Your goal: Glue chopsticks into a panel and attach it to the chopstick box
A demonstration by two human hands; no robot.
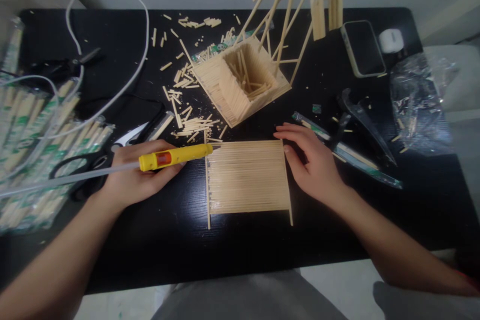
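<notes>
In my left hand (138, 172) is a slim yellow hot glue gun (176, 156), with a long pale glue stick trailing from its back end. Its nozzle points right, over the upper left corner of a flat panel of wooden chopsticks (247, 177). Two longer sticks run along the panel's left and right sides and stick out beyond it. My right hand (309, 160) lies at the panel's upper right corner, thumb and fingers apart, fingertips at its edge. Beyond the panel stands a chopstick-built structure (258, 80) with a square well holding loose sticks.
Packaged chopsticks (26, 160) are piled at the left, beside black-handled scissors (82, 165) and a white cable (147, 25). Cut stick pieces (195, 125) litter the black table (168, 250). A phone (363, 49), a white case (391, 40) and clear plastic wrapping (420, 105) lie right.
</notes>
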